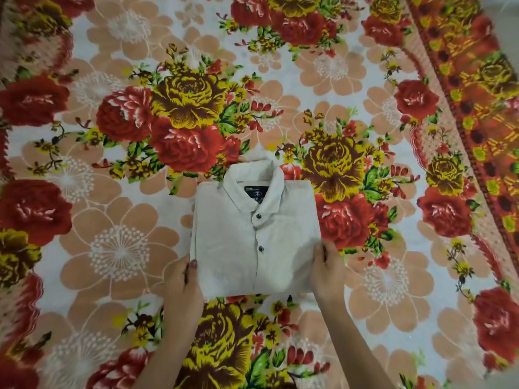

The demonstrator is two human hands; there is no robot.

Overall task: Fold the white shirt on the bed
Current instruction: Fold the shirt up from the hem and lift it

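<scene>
Dark neck label (pixel 256 195) inside collar of white shirt (pixel 254 237): pale letters "ER JO" legible, remainder hidden by collar; small round logo above, tiny line of print unreadable.

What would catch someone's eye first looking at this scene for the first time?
Probably the white shirt, folded into a neat rectangle with collar up, lying mid-frame on the loud floral bedspread. Next, the left hand and right hand gripping its near corners.
</scene>
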